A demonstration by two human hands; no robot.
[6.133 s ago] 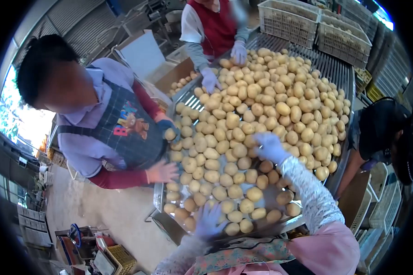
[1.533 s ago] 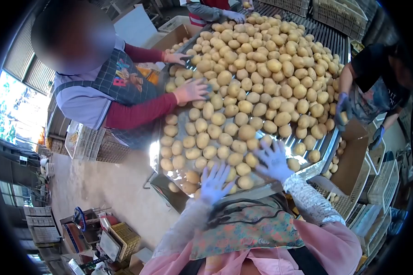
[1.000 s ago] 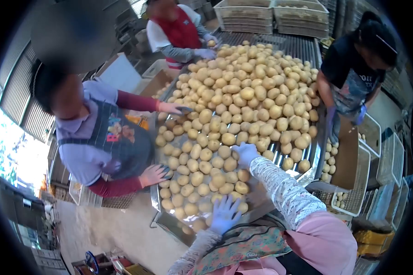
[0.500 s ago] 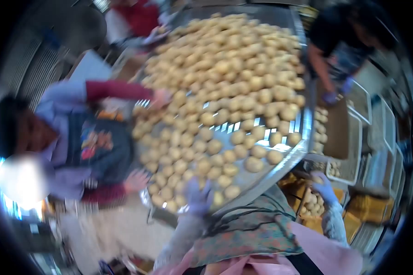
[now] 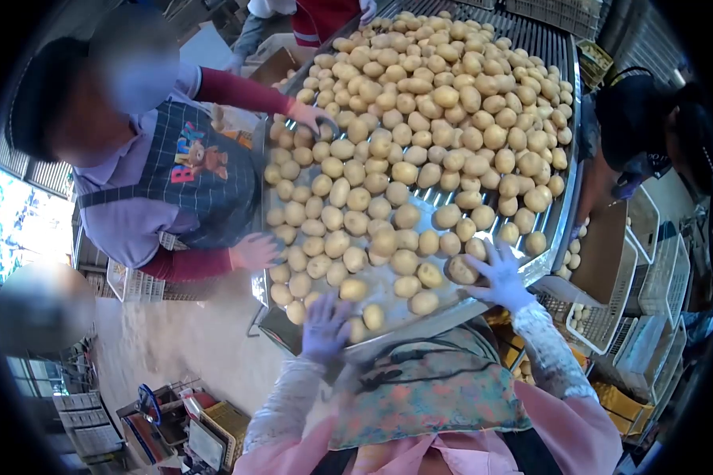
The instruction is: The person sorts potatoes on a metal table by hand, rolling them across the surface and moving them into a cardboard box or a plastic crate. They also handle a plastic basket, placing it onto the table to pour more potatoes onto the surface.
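A large heap of potatoes covers the metal sorting table, thinning to a looser single layer near me. My left hand, in a lavender glove, lies at the table's near edge with fingers spread, touching or just above the closest potatoes. Gloved the same way, my right hand reaches over the near right part of the table. Its fingers are stretched apart beside a brownish potato, and no potato is gripped in it.
At the left, a co-worker in a checked apron has one hand on the potatoes. Another person works at the right beside a cardboard box and white plastic crates. A third stands at the far left corner.
My right hand has moved from the boxes at the right onto the table. My left hand has shifted slightly left and nearer to me. The view has turned and sharpened.
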